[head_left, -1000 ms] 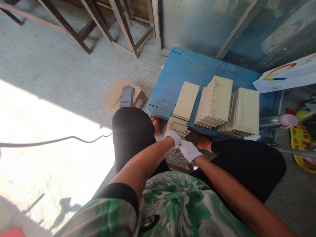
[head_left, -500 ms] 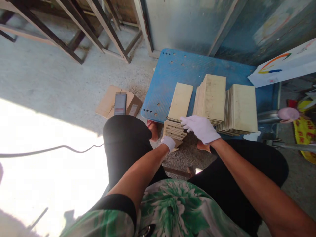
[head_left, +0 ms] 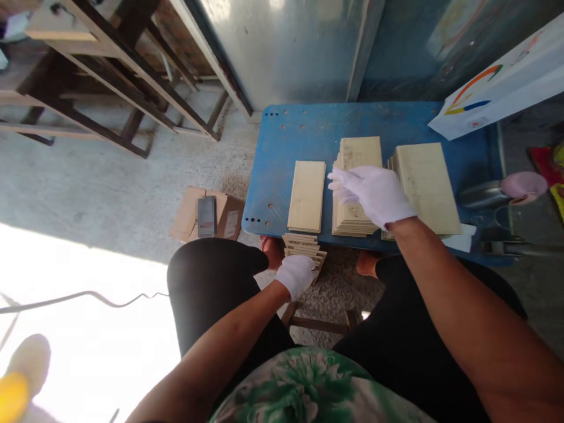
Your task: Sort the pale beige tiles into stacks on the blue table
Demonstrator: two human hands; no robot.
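Grips with the white-gloved left hand point(head_left: 298, 275) the near end of a low stack point(head_left: 304, 244) of boards, fingers curled shut around it. Holds that stack just off the near edge of the table point(head_left: 286, 135), below its blue top, between the knees. Thin, flat, rectangular boards, pale cream and matt, all one size; edges stepped slightly like a fanned deck, dark lines between the layers.

Hovers with the right hand point(head_left: 374, 192), gloved too, above the near middle of the table, palm down, fingers spread apart and gripping nothing. Cannot tell whether the fingertips touch the middle stack point(head_left: 356, 154) beneath, a heap of the same boards with a grey-smudged top.

On the left part of the table, a thin pile point(head_left: 307, 195) of a few boards, lying square, apart from the middle stack. On the right part, a right stack point(head_left: 427, 176), fanned sideways, close against the middle one. At the far right corner of the table, a white box point(head_left: 497, 82) with a coloured arc. On the floor left of the table, a carton point(head_left: 220, 214). Right of the table, a pink bowl point(head_left: 524, 185).
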